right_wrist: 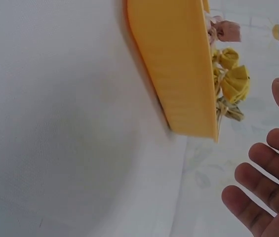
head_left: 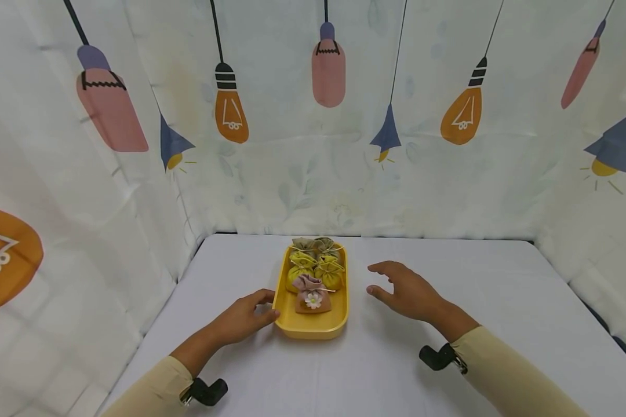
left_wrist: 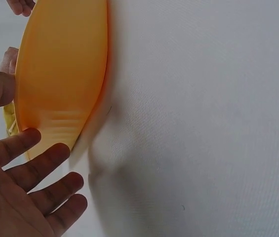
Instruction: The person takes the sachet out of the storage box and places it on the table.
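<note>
A yellow tray (head_left: 304, 328) stands on the white table, holding several small drawstring pouches. Nearest is a pink-brown pouch (head_left: 304, 304) with a white flower on its front; behind it are yellow pouches (head_left: 331, 279), then olive-grey pouches (head_left: 323, 244) at the far end. My left hand (head_left: 242, 320) is at the tray's left side, its thumb by the rim and its fingers loosely spread along the outer wall in the left wrist view. To the right of the tray, my right hand (head_left: 409, 292) hovers apart from it with fingers extended and nothing held.
The white-covered table (head_left: 501, 301) extends on both sides of the tray. A white curtain (head_left: 292, 191) printed with lamps and bulbs hangs behind and along the sides. A dark wrist mount (head_left: 208, 392) sits on the left wrist, and another mount (head_left: 437, 358) on the right.
</note>
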`<act>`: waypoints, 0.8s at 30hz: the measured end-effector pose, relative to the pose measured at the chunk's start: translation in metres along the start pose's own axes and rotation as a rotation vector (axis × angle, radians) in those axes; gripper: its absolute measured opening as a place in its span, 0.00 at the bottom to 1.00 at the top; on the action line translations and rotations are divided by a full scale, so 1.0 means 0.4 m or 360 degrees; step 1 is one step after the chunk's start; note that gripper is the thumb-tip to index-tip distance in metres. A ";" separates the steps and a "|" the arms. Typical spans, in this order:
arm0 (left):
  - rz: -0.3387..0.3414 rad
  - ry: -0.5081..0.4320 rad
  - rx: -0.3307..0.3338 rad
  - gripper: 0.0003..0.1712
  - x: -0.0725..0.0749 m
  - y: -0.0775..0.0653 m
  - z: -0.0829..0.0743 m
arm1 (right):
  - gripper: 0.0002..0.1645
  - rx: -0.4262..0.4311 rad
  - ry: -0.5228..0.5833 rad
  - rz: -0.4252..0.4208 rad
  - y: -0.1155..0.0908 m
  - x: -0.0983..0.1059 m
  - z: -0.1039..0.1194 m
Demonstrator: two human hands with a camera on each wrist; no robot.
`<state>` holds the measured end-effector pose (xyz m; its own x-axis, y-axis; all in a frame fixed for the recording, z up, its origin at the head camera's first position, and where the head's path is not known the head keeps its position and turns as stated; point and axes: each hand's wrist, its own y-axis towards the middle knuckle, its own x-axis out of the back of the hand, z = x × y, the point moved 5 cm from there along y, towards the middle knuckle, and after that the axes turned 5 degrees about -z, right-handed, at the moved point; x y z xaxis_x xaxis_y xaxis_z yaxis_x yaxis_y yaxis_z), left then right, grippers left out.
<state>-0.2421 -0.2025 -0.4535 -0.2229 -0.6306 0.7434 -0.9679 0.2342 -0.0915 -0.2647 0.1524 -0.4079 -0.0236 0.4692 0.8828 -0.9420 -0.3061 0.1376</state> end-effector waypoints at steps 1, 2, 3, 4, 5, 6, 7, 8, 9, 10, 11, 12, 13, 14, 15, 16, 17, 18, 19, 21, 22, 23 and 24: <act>-0.0001 0.0001 -0.0001 0.30 0.000 0.000 0.000 | 0.38 0.0004 0.0004 -0.0001 0.001 0.000 0.003; -0.0002 0.0001 -0.0002 0.30 0.001 -0.001 -0.001 | 0.38 0.0007 0.0004 -0.0004 0.002 0.000 0.005; -0.0002 0.0001 -0.0003 0.30 0.001 -0.001 -0.001 | 0.37 0.0010 0.0001 -0.0005 0.003 -0.001 0.007; -0.0003 0.0003 -0.0003 0.31 0.001 -0.002 -0.002 | 0.37 0.0010 0.0002 -0.0004 0.004 -0.002 0.009; -0.0004 0.0003 -0.0003 0.31 0.002 -0.002 -0.002 | 0.37 0.0012 0.0003 -0.0004 0.005 -0.003 0.011; -0.0005 0.0002 -0.0002 0.31 0.002 -0.003 -0.003 | 0.36 0.0010 0.0003 -0.0004 0.006 -0.004 0.013; -0.0008 0.0003 0.0000 0.31 0.003 -0.003 -0.003 | 0.36 0.0014 0.0002 -0.0001 0.008 -0.005 0.015; -0.0011 0.0003 0.0002 0.31 0.003 -0.004 -0.004 | 0.36 0.0012 0.0002 0.0001 0.009 -0.007 0.017; -0.0014 0.0004 0.0007 0.31 0.003 -0.004 -0.004 | 0.36 0.0010 0.0000 0.0004 0.010 -0.009 0.019; -0.0016 0.0004 0.0012 0.31 0.003 -0.004 -0.004 | 0.36 0.0007 0.0001 0.0007 0.011 -0.011 0.021; -0.0017 0.0001 0.0017 0.31 0.003 -0.004 -0.005 | 0.36 0.0011 -0.0001 0.0008 0.012 -0.012 0.023; -0.0017 -0.0002 0.0024 0.31 0.002 -0.005 -0.005 | 0.36 0.0010 -0.0001 0.0011 0.013 -0.014 0.025; -0.0017 -0.0006 0.0030 0.31 0.002 -0.005 -0.005 | 0.36 0.0013 -0.0002 0.0012 0.014 -0.016 0.026; -0.0017 -0.0009 0.0034 0.31 0.001 -0.006 -0.005 | 0.36 0.0011 0.0000 0.0013 0.014 -0.017 0.029; -0.0015 -0.0012 0.0037 0.31 0.001 -0.006 -0.005 | 0.35 0.0013 -0.0001 0.0014 0.015 -0.018 0.031; -0.0014 -0.0014 0.0038 0.31 0.000 -0.007 -0.006 | 0.35 0.0019 0.0000 0.0014 0.016 -0.019 0.034; -0.0013 -0.0016 0.0039 0.31 0.000 -0.007 -0.006 | 0.35 0.0026 0.0002 0.0015 0.017 -0.021 0.036; -0.0014 -0.0016 0.0039 0.31 0.000 -0.007 -0.005 | 0.35 0.0025 0.0005 0.0018 0.019 -0.022 0.039; -0.0016 -0.0015 0.0037 0.31 0.000 -0.007 -0.005 | 0.35 0.0027 0.0005 0.0018 0.020 -0.023 0.042; -0.0017 -0.0017 0.0033 0.31 0.000 -0.007 -0.005 | 0.35 0.0029 0.0011 0.0025 0.023 -0.024 0.047; -0.0018 -0.0018 0.0034 0.31 -0.001 -0.008 -0.005 | 0.35 0.0033 0.0015 0.0029 0.024 -0.026 0.048; -0.0019 -0.0018 0.0036 0.31 -0.001 -0.008 -0.004 | 0.35 0.0032 0.0020 0.0035 0.026 -0.028 0.050; -0.0021 -0.0018 0.0036 0.31 -0.001 -0.008 -0.004 | 0.35 0.0030 0.0023 0.0040 0.027 -0.030 0.052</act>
<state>-0.2388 -0.2021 -0.4524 -0.2112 -0.6421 0.7370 -0.9731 0.2090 -0.0968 -0.2678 0.1262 -0.4078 -0.0520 0.4733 0.8794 -0.9345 -0.3335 0.1243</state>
